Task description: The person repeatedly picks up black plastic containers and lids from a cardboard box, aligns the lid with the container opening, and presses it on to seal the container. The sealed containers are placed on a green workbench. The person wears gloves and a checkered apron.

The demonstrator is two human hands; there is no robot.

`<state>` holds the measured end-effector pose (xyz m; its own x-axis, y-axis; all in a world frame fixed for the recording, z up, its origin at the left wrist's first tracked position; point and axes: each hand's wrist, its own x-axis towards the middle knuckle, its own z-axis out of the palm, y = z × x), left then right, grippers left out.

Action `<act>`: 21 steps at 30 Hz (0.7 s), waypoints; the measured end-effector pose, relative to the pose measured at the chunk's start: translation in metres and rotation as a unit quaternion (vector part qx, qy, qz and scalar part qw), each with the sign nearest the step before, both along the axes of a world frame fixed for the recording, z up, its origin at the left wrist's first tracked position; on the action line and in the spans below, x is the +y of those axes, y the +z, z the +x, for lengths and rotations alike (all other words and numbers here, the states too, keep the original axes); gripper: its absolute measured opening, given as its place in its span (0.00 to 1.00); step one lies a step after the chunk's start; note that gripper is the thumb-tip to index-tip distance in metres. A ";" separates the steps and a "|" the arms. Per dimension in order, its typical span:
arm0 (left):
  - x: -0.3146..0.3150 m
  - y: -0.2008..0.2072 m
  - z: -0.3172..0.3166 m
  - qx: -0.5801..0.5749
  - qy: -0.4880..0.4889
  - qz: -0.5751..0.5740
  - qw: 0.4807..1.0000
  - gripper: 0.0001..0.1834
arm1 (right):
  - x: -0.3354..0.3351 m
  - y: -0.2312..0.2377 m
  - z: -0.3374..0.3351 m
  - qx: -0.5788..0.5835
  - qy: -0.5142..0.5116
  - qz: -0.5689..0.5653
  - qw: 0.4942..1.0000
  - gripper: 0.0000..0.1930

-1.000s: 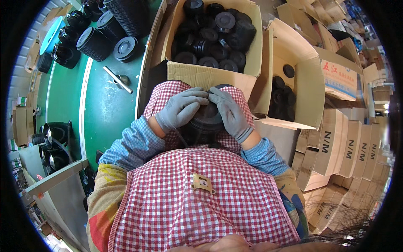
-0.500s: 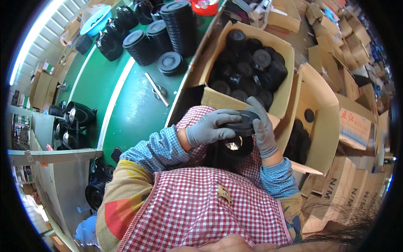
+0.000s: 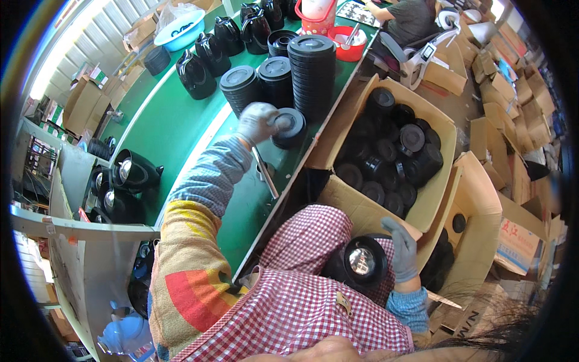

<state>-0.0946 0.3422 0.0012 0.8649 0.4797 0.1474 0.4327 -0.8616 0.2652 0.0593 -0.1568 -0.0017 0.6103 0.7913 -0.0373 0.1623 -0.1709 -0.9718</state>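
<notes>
My left hand (image 3: 258, 123), in a grey glove and slightly blurred, reaches out over the green table. Its fingers meet the near edge of the top black lid on a short stack (image 3: 289, 127); whether they grip it I cannot make out. In my lap rests a black vessel (image 3: 363, 260), its round mouth up and a shiny silvery liner showing inside. Beside that vessel, on its right, my gloved right hand (image 3: 402, 248) is raised with the fingers stretched out and nothing in them. A metal rod (image 3: 265, 175) lies on the table below my left hand.
Taller stacks of black lids (image 3: 312, 75) and glossy black jugs (image 3: 196, 75) stand further back on the table (image 3: 160, 136). Right of it, a cardboard box (image 3: 446, 130) holds many black round parts; a second box (image 3: 482, 205) adjoins. Another person (image 3: 407, 24) sits at the far end.
Both hands were on a black disc above the vessel in my lap. My left hand has moved forward and left to the lid stack; the disc is gone from over the vessel.
</notes>
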 end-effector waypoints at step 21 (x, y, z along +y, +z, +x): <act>-0.199 0.074 -0.020 -0.151 -0.399 -0.431 0.795 0.30 | 0.034 0.041 -0.003 0.046 0.036 0.194 0.979 0.36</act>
